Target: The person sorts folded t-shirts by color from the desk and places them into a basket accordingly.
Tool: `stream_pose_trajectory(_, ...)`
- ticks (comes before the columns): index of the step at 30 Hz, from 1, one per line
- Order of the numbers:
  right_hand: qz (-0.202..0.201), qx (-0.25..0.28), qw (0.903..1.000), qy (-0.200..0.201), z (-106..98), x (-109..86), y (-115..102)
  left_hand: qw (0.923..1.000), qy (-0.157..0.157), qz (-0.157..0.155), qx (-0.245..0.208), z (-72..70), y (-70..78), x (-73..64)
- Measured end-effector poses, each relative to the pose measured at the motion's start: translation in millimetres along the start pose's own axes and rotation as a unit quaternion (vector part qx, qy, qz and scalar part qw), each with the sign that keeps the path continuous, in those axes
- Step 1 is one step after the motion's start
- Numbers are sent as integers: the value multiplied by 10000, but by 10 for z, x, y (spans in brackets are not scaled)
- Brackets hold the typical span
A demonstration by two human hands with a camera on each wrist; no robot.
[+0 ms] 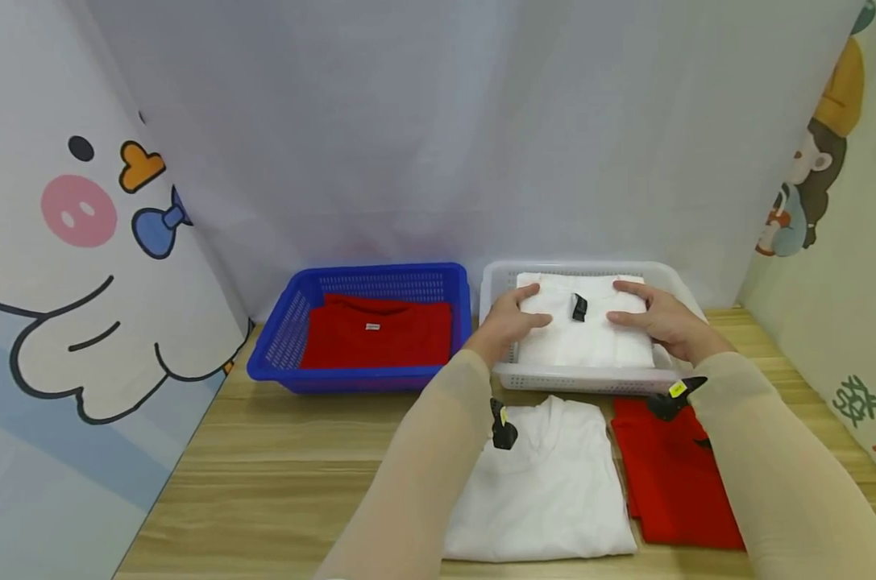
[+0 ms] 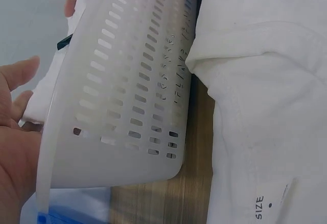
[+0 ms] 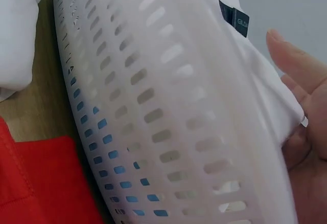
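A folded white T-shirt with a black neck tag lies flat at the white basket, rising a little above its rim. My left hand is at its left side, thumb and forefinger spread over the cloth. At the right side, my right hand mirrors it. In the right wrist view, the thumb stands apart from the cloth; the lower fingers are partly hidden by the shirt's edge and basket rim. The left wrist view also shows the thumb raised off the shirt.
Left of the white basket stands a blue basket holding a folded red T-shirt. On the wooden table in front lie another folded white shirt and a folded red garment. A white curtain hangs behind.
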State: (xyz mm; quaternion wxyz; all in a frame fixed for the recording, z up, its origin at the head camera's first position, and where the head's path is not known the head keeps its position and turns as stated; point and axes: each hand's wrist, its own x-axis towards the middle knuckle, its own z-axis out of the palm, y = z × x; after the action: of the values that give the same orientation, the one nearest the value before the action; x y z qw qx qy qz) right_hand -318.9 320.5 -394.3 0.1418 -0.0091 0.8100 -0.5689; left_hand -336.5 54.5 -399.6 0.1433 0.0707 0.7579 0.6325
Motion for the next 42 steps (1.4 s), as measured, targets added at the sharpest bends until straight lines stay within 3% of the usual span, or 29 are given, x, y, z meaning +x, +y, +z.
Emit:
stream_pose_trajectory(12,-81,-399,9992,46,28,-21,14,9998,-160,-65,-27,10,11,-20)
stream_pose_trajectory(23,28,-383,9992,-56,86,-4,31,9997,-227,-74,21,17,1,-8)
stream_pose_trajectory(32,-296,-433,9986,3,74,-69,-21,9997,-171,-88,117,-20,60,-70)
stream_pose_trajectory(42,-484,-184,9985,175,0,-170,-5,9983,-441,299,227,-196,208,-207)
